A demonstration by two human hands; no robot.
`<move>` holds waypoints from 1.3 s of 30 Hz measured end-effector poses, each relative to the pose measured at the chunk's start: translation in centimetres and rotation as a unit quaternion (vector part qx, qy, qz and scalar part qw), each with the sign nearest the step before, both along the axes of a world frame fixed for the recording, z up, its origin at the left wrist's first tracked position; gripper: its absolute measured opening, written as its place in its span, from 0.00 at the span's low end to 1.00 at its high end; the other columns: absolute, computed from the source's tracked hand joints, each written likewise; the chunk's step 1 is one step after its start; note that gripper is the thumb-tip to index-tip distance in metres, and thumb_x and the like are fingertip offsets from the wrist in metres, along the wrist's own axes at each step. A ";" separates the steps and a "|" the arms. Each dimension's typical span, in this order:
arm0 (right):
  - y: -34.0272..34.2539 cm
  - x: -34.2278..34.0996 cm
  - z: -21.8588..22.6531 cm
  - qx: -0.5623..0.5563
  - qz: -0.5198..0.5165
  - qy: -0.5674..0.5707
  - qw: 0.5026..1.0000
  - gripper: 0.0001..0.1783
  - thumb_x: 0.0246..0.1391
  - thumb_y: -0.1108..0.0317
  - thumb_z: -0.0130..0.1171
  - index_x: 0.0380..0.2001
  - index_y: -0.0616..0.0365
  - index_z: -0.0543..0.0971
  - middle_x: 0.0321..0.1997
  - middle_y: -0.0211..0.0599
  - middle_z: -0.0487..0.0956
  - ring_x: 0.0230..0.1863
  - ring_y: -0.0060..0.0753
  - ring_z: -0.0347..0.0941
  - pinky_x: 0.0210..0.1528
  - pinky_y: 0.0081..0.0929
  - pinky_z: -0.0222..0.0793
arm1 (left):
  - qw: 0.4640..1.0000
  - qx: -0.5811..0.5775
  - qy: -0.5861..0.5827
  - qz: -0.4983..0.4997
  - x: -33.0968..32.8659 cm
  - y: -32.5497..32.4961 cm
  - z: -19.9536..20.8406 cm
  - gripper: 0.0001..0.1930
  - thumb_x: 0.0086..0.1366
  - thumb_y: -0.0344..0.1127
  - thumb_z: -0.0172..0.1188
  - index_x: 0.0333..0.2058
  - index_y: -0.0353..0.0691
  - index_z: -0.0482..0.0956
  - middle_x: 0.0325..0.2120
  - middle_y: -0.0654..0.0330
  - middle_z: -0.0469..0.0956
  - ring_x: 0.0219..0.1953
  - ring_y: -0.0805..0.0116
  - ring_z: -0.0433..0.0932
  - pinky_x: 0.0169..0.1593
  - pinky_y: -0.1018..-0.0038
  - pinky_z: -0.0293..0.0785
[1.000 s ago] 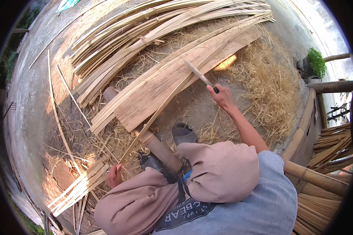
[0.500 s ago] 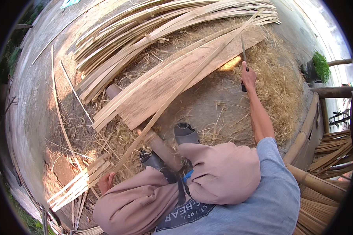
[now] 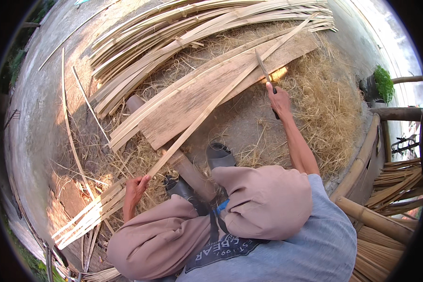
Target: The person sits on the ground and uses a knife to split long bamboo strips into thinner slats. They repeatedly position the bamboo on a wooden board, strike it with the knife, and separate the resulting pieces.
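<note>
My left hand (image 3: 135, 188) grips the near end of a long bamboo strip (image 3: 199, 126), beside my left knee. The strip slants away to the upper right, across a wide wooden board (image 3: 188, 101). In my right hand (image 3: 280, 101) is a knife (image 3: 263, 66) with a dark handle. Its blade points up and to the left, over the board near the strip; whether it touches the strip I cannot tell. The board's near end lies by a round log (image 3: 192, 177) between my feet. More pale strips (image 3: 127, 134) run along the board's far edge.
A large pile of bamboo strips (image 3: 174, 44) lies beyond the board. Curly shavings (image 3: 324, 108) cover the ground at right. Shorter strips (image 3: 91, 214) lie left of my left hand. Bamboo poles (image 3: 376, 221) form a frame at right, with more strips below. My shoes (image 3: 220, 156) flank the log.
My left hand has risen from beside my knee, bringing the strip's near end up and right. My right hand has moved left, and the knife has swung leftward over the board.
</note>
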State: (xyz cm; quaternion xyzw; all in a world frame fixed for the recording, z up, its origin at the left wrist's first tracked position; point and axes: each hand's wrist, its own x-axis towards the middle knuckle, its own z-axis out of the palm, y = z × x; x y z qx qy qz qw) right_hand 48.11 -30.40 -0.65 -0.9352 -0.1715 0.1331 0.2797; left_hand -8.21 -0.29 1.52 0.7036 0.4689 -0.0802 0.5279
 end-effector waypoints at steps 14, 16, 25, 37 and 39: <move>-0.3 4.2 -1.8 -0.062 0.003 -0.123 0.990 0.42 0.64 0.28 0.50 0.23 0.62 0.75 0.20 0.46 0.77 0.25 0.46 0.78 0.33 0.44 0.71 | 0.999 0.006 -0.023 -0.028 8.3 -0.3 2.8 0.27 0.73 0.57 0.61 0.27 0.37 0.82 0.17 0.65 0.74 0.19 0.77 0.67 0.24 0.75 0.60; 0.4 3.4 -2.7 -0.072 0.025 -0.177 0.981 0.42 0.65 0.27 0.50 0.21 0.60 0.72 0.17 0.40 0.75 0.18 0.38 0.76 0.27 0.38 0.72 | 0.996 -0.067 0.021 -0.053 9.8 0.8 4.3 0.28 0.75 0.58 0.57 0.29 0.37 0.82 0.17 0.67 0.73 0.18 0.77 0.67 0.23 0.75 0.60; 4.5 -9.8 -1.0 0.075 0.067 0.079 0.992 0.36 0.66 0.38 0.60 0.24 0.66 0.75 0.16 0.46 0.70 0.20 0.36 0.69 0.27 0.42 0.66 | 0.999 -0.002 -0.035 -0.023 8.8 -0.9 0.1 0.31 0.73 0.61 0.59 0.21 0.38 0.78 0.13 0.72 0.65 0.19 0.80 0.60 0.24 0.74 0.54; 3.6 -8.6 1.7 0.023 0.069 0.020 0.997 0.34 0.66 0.38 0.58 0.26 0.63 0.75 0.18 0.52 0.74 0.21 0.53 0.72 0.26 0.46 0.65 | 0.997 -0.045 -0.059 0.004 11.8 -2.7 -1.2 0.31 0.72 0.61 0.60 0.20 0.39 0.76 0.13 0.72 0.64 0.19 0.80 0.60 0.26 0.74 0.54; 3.5 -11.8 -0.2 0.017 0.185 -0.004 0.983 0.35 0.66 0.37 0.58 0.26 0.64 0.75 0.18 0.51 0.74 0.22 0.52 0.73 0.28 0.47 0.66 | 0.998 -0.049 -0.044 0.013 11.3 -2.7 -1.8 0.31 0.72 0.62 0.60 0.20 0.39 0.77 0.14 0.72 0.64 0.20 0.80 0.60 0.26 0.74 0.54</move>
